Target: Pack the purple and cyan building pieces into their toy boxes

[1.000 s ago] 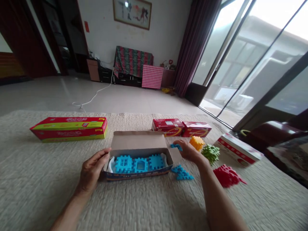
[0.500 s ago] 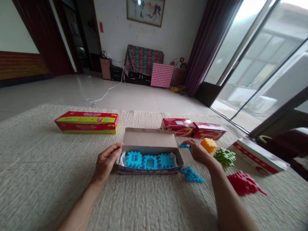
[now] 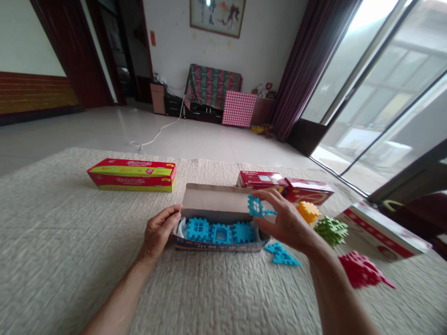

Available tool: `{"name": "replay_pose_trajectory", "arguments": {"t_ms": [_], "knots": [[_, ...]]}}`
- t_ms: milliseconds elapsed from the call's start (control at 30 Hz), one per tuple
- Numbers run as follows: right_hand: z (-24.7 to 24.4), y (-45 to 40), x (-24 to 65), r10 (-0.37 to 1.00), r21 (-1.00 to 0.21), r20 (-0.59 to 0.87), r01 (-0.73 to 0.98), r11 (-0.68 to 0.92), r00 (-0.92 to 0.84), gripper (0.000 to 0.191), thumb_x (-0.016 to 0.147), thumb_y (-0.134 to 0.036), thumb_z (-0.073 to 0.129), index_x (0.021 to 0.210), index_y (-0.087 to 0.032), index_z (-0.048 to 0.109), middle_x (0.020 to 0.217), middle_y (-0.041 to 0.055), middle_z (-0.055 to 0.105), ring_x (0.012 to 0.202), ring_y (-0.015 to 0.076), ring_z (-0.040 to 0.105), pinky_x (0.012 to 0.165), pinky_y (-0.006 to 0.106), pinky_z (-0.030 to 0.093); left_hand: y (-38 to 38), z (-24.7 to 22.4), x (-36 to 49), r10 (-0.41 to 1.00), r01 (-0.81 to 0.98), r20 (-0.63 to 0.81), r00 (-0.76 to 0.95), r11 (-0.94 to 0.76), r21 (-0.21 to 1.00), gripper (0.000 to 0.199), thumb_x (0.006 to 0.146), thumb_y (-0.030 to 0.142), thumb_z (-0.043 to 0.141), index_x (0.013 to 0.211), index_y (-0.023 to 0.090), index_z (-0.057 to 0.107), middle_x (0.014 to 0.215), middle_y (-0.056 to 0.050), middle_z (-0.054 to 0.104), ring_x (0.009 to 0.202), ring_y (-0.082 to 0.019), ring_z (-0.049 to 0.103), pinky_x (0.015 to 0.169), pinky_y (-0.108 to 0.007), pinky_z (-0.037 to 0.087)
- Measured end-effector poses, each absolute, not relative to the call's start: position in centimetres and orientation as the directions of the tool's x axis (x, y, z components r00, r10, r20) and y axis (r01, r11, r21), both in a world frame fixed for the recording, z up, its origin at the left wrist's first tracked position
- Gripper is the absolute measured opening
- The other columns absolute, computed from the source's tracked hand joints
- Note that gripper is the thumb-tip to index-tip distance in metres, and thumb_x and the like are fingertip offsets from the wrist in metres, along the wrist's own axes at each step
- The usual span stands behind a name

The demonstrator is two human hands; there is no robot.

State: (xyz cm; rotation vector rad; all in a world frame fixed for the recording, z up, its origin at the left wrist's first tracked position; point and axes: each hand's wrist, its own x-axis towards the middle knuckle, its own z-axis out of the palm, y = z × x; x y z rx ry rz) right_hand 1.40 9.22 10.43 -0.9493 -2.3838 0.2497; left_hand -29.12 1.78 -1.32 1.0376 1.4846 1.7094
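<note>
An open cardboard box [image 3: 220, 246] lies on the quilted mat with its lid flap raised at the back. Inside sit several blue toothed tiles [image 3: 221, 233] on white lining. My left hand [image 3: 159, 232] pinches the box's left end between thumb and fingers. Above the box's right end, my right hand [image 3: 284, 218] grips a blue window tile [image 3: 255, 206], and another small blue part shows between its fingers. Blue triangular pieces [image 3: 282, 255] lie on the mat just right of the box.
Yellow tiles [image 3: 308, 212], green tiles [image 3: 331, 231] and red tiles [image 3: 361, 270] are piled at the right, beside a white and red box [image 3: 384, 230]. Two red boxes [image 3: 309, 190] stand behind. A red and yellow box [image 3: 134, 175] is at the back left.
My right hand has lifted the blue tile from the mat and moved left, over the box's right end. My left hand stays at the box. The whole view has shifted slightly.
</note>
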Motion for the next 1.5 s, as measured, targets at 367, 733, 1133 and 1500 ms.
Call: {"name": "replay_pose_trajectory", "arguments": {"t_ms": [367,733,1133,1500], "knots": [[8.5,7.2,-3.7,0.615,-0.428,0.237,0.487,0.761,-0.752,0.046,0.071,-0.016,0.06,0.116,-0.023,0.057,0.117,0.0076,0.058,0.107,0.022,0.056,0.094,0.038,0.046,1.7,-1.0,-28.9,0.867,-0.004,0.13,-0.481,-0.15,0.989,0.041,0.072,0.043,0.07,0.102,0.014,0.072,0.095,-0.005,0.072,0.087,-0.018,0.062,0.076,-0.025,0.048],[8.9,7.0,-3.7,0.616,-0.422,0.238,0.491,0.762,-0.751,0.047,0.072,-0.018,0.064,0.118,-0.022,0.057,0.118,0.0089,0.059,0.107,0.0228,0.056,0.093,0.04,0.047,1.7,-0.9,-28.9,0.857,0.01,0.141,-0.496,-0.156,0.988,0.041,0.07,0.043,0.07,0.1,0.015,0.073,0.098,-0.006,0.072,0.093,-0.021,0.064,0.081,-0.027,0.049],[8.2,12.7,4.2,0.823,-0.312,0.287,0.764,0.565,-0.491,0.05,0.069,-0.004,0.048,0.114,-0.021,0.061,0.119,0.0088,0.063,0.106,0.0236,0.061,0.094,0.041,0.047,1.8,-1.7,-29.3,0.866,-0.001,0.123,-0.485,-0.141,0.99,0.047,0.07,0.044,0.071,0.106,0.014,0.071,0.1,-0.008,0.072,0.09,-0.021,0.065,0.077,-0.026,0.05],[5.0,14.1,6.4,0.83,-0.347,0.018,0.775,0.528,-0.557,0.033,0.07,-0.01,0.057,0.101,-0.02,0.062,0.106,0.0088,0.066,0.099,0.0232,0.063,0.091,0.038,0.049,2.0,-2.2,-29.5,0.859,-0.029,0.106,-0.501,-0.139,0.99,0.045,0.067,0.045,0.074,0.103,0.019,0.073,0.101,-0.004,0.073,0.093,-0.02,0.064,0.077,-0.022,0.05]]}}
